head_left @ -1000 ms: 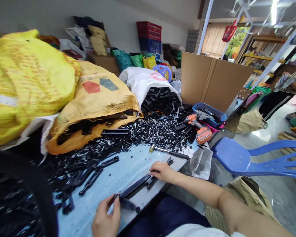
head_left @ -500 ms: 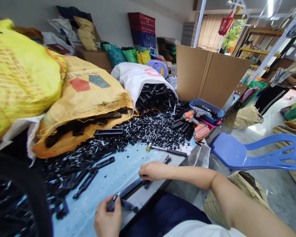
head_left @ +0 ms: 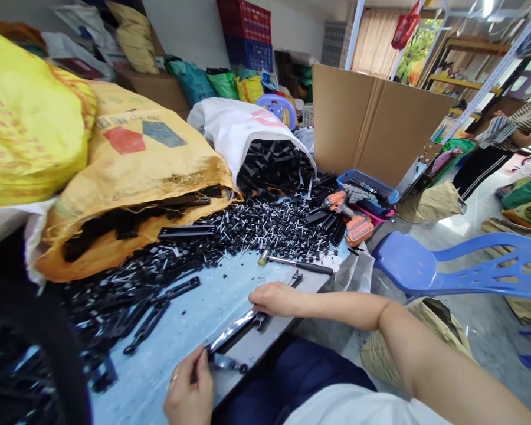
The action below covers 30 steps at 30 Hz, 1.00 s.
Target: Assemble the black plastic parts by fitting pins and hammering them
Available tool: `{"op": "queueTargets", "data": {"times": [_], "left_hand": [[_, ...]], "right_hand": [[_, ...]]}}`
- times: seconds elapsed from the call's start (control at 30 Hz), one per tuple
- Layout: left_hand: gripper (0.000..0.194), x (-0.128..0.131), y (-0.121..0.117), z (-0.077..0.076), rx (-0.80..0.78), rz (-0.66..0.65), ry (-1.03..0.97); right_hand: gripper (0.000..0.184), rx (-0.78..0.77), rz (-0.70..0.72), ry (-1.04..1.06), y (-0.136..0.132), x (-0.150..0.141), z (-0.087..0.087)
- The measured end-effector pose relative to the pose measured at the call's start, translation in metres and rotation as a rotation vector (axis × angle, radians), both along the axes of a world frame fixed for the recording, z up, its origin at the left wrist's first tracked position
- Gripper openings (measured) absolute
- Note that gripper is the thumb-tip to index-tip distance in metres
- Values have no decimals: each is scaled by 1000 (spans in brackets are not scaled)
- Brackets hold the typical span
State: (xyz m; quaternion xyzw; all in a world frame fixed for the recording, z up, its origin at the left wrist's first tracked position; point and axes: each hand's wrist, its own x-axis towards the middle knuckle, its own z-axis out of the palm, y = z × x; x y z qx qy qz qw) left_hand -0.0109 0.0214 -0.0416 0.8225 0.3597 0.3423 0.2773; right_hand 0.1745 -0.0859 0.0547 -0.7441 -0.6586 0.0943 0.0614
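A long black bar (head_left: pixel 232 330) with a shiny face spans my two hands above the front edge of the blue work surface (head_left: pixel 212 301). Thumb and fingers of my left hand (head_left: pixel 189 383) pinch its near end. My right hand (head_left: pixel 274 298) is closed at the far end, its fingertips partly hidden. Close by lie a black part with a rounded end (head_left: pixel 230 363) and a fork-ended black part (head_left: pixel 296 278). Beyond my right hand rests a hammer (head_left: pixel 296 264) with a yellowish head and a dark handle.
Heaped black parts and screw-like pieces (head_left: pixel 274 227) spread in front of an orange sack (head_left: pixel 159 159) and a white sack (head_left: pixel 252 121). An orange power drill (head_left: pixel 349 215) lies before a blue basket (head_left: pixel 369 186). A blue chair (head_left: pixel 407 262) stands right; a person (head_left: pixel 508 133) stands farther off.
The bar has been turned a little, so its face now catches bright light. My left hand has shifted slightly and its grip has changed. The whole view has moved a little.
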Motion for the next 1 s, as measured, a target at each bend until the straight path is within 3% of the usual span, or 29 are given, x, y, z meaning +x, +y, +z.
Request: {"op": "queueTargets", "data": {"times": [0.13,0.27,0.4,0.47,0.53,0.6,0.67,0.83,1.0], "left_hand": [[26,-1,-2,-3,202,-42,34],[27,-6,1,-10,260,-82,74],[25,-4,0,1,308,-93,107],[26,7,-4,11,377,-183,170],[29,23,-8,18,416,-355,262],[36,39,-11,20,387,-493,367],[41,52,-13,19,322,-536,456],[38,59,-25,20,231,-413,526],[39,63,-33,30,141,-399,511]], "right_hand": [[10,18,37,-11,0,2,-8],[17,121,68,32,-6,4,-28],[26,287,112,146,-20,9,-51],[34,305,112,182,-26,12,-60],[39,311,111,197,-29,15,-68],[44,319,99,200,-30,17,-74],[47,313,74,184,-30,19,-79],[50,284,110,165,-28,32,-83],[49,208,303,204,-19,57,-77]]}}
